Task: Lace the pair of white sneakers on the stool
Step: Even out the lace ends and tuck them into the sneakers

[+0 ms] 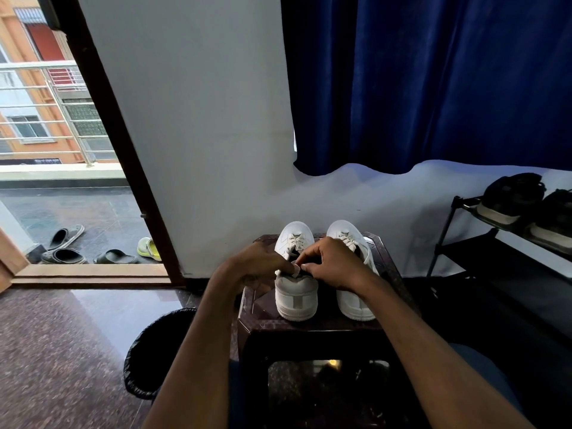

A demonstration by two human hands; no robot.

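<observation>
Two white sneakers stand side by side on a dark brown stool [312, 324], toes pointing away from me. The left sneaker [296, 297] shows its heel and a few crossed laces [296, 240] near the toe. The right sneaker [356, 305] is partly covered by my right hand. My left hand [258, 267] and my right hand [332, 263] meet over the left sneaker's opening, fingertips close together, pinching a small pale piece there that looks like the tongue or a lace end. What exactly is pinched is hidden by the fingers.
A black bin [154, 351] stands on the floor left of the stool. A black shoe rack [507, 239] with dark shoes is at the right. Sandals [65, 243] lie outside the open door at the left. A blue curtain [433, 82] hangs behind.
</observation>
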